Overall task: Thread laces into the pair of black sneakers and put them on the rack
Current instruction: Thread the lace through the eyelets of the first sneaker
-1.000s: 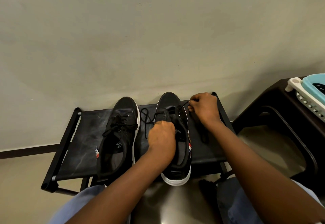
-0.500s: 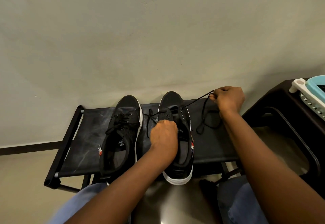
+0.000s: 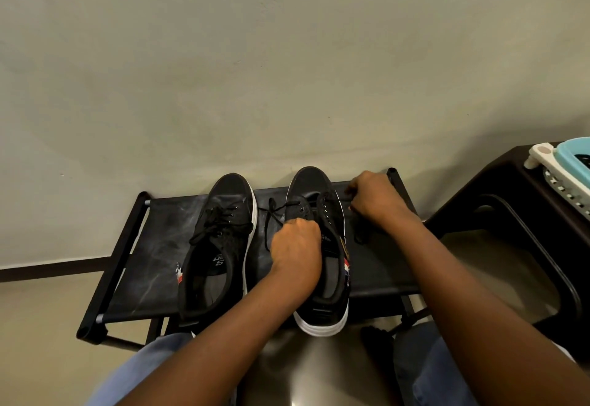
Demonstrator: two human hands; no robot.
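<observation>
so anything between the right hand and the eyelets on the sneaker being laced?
Nothing visible. The right hand is beside the right sneaker, pinching its lace; the left hand rests over the tongue, nearer the heel.

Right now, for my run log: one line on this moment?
left hand grips right sneaker | right hand pinches lace | rack

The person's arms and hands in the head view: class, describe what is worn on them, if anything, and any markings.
Both forearms are bare as far as the frame shows; no sleeve is visible. The left hand and the right hand wear no gloves, and no ring, watch or bracelet can be seen. No markings show. Light blue denim trousers cover the knees at the bottom edge.
</observation>
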